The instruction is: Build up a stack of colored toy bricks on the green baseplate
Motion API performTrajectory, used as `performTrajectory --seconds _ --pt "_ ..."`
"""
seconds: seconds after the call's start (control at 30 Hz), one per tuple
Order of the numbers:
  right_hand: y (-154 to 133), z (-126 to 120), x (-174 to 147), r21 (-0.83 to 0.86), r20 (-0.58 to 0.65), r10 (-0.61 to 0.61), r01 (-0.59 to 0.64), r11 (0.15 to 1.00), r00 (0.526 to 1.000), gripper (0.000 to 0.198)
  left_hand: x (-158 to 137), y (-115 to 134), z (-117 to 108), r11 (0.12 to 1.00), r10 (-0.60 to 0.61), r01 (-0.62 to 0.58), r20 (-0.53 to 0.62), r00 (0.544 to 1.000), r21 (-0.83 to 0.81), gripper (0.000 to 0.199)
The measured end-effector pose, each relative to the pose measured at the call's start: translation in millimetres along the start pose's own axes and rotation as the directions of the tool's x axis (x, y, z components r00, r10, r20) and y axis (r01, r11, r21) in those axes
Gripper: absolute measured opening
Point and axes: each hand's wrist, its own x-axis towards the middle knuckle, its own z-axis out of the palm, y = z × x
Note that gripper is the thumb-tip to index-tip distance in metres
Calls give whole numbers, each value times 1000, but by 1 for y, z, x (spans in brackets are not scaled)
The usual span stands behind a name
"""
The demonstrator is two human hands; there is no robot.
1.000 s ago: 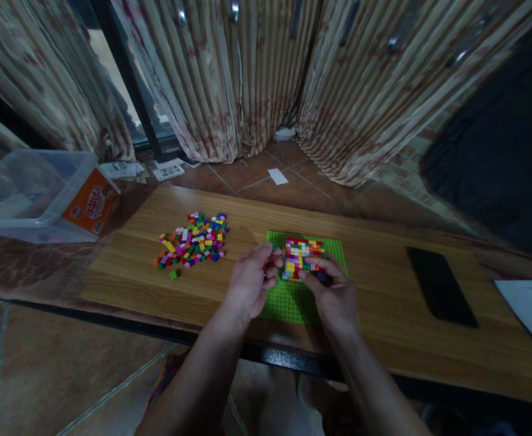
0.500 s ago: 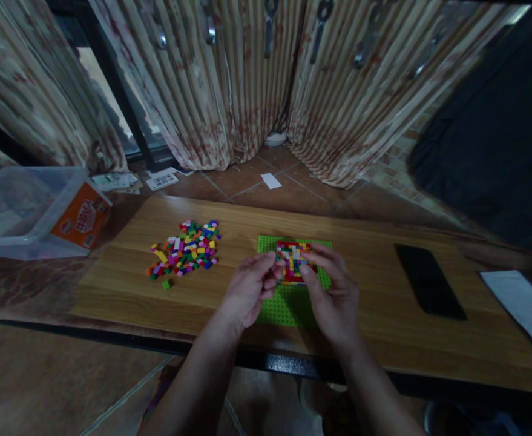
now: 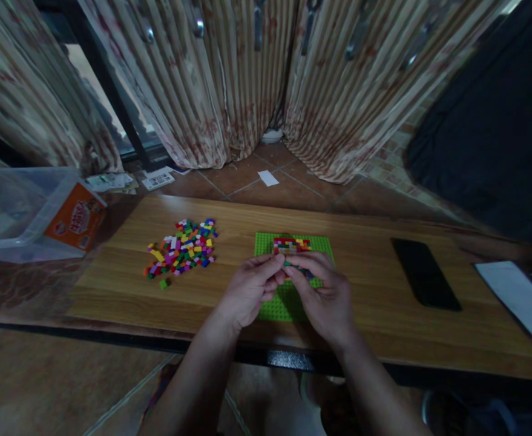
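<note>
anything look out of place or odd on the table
One green brick sits slightly apart from the loose pile of bricks, on the near side, like a stray. Nothing looks plainly damaged, though the right hand hides part of the brick build.

Orange label [image 3: 75,218] on bin [image 3: 20,247], txt [image 3: 81,216] illegible; sheet [image 3: 158,176] w/ QR-like code [image 3: 159,181]

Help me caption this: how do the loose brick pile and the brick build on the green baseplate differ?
The loose brick pile lies scattered on the table; the brick build sits on the green baseplate. The pile is jumbled, while the build is compact, its bricks in rows. The pile is uncovered; the build is partly hidden behind the right hand. Both include red and yellow bricks.
</note>
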Motion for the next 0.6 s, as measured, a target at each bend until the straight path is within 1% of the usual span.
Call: performTrajectory --seconds 0.13,0.2,0.27,0.33,0.4,0.5,0.6 --pt "0 3 0 138 -32 64 -59 989 997 15 0 1 0 999 -15 16 12 1000 -33 28" --pt "0 4 0 212 -27 98 -90 973 995 15 -1 1 0 997 -41 43 35 999 -66 28" --pt "0 5 -1 245 -18 113 -105 964 993 16 -1 2 0 993 -53 59 57 997 -98 27" --pt "0 4 -1 227 -18 106 -99 969 994 17 -1 1 -1 992 -47 54 68 997 -114 27" --pt "0 3 -1 173 -18 76 -72 982 997 18 0 0 -1 993 -32 39 65 997 -114 28" --pt "1 2 -1 84 -31 24 -22 996 999 19 1 -2 -1 994 -16 21 40 999 -103 29" --pt "0 2 -1 33 -45 -13 14 999 999 19 2 -4 1 996 -9 9 6 1000 -84 31"
